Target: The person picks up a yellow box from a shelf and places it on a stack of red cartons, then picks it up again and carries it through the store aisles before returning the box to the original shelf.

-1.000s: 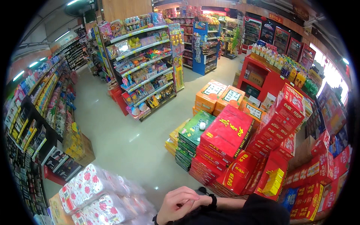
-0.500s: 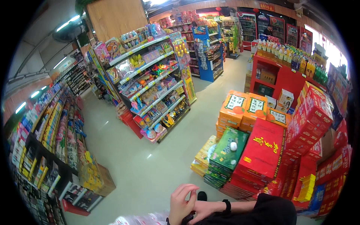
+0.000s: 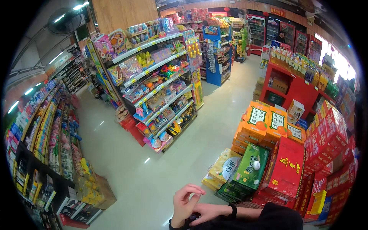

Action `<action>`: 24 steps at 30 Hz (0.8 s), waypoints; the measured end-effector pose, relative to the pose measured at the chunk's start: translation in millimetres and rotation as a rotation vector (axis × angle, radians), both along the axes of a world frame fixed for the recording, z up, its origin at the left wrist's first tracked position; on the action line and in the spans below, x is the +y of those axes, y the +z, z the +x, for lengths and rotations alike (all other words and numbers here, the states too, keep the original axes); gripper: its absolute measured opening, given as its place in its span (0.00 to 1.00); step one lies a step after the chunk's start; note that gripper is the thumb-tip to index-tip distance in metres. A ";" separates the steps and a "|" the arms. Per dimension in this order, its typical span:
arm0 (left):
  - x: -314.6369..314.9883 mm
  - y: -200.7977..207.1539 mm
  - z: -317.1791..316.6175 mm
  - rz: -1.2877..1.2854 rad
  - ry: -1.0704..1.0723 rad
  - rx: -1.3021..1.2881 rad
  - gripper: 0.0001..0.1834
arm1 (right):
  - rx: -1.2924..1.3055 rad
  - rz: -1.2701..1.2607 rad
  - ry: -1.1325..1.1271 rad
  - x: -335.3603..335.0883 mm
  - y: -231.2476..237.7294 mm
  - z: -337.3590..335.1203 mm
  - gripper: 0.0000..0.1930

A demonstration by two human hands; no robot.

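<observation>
A shelf unit (image 3: 155, 90) is filled with brightly coloured packaged goods (image 3: 143, 60), and a wooden panel (image 3: 122, 15) is seen above it. Past its right end, a blue rack (image 3: 212, 73) is stocked with small items. Glass-fronted coolers (image 3: 256, 35) are lined up at the back, where a person (image 3: 281, 37) is partly seen. On the right, a red counter (image 3: 299, 90) is topped with rows of bottles (image 3: 296, 63). On the left, a long shelf (image 3: 46, 126) is packed with colourful packages, and a cardboard box (image 3: 106, 191) is set near its closer end. A large round fan (image 3: 64, 21) is mounted high up.
</observation>
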State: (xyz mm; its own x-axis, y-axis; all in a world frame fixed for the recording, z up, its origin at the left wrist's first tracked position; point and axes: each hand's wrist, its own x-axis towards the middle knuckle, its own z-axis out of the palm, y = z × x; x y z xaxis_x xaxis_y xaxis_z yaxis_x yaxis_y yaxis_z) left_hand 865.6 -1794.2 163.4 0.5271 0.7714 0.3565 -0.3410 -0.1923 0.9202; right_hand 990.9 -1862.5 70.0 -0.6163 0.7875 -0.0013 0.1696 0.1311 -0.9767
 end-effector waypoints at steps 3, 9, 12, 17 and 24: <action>43.2 -15.3 -29.1 -0.148 -0.167 -0.203 0.08 | -0.026 0.013 0.000 42.7 10.9 -21.2 0.24; 141.2 0.2 -116.1 -0.078 -0.095 -0.149 0.08 | -0.138 -0.028 0.098 153.4 25.9 -94.8 0.23; 193.2 5.5 -184.3 -0.008 0.042 -0.125 0.07 | -0.069 0.049 0.140 215.7 36.5 -155.0 0.23; 247.7 3.7 -274.5 0.076 0.242 -0.068 0.04 | -0.390 0.172 0.256 316.1 52.7 -219.8 0.22; 268.8 -12.5 -378.2 -0.125 0.622 0.013 0.06 | -0.310 0.172 0.322 432.2 16.3 -311.9 0.14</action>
State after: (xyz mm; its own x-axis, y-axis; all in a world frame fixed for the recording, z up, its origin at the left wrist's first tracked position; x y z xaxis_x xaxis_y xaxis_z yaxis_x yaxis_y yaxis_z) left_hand 487.3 -1525.4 151.0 -0.0292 0.9702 0.2405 -0.1892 -0.2417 0.9517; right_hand 679.0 -1430.4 86.2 -0.8200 0.5618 -0.1096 0.3737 0.3805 -0.8459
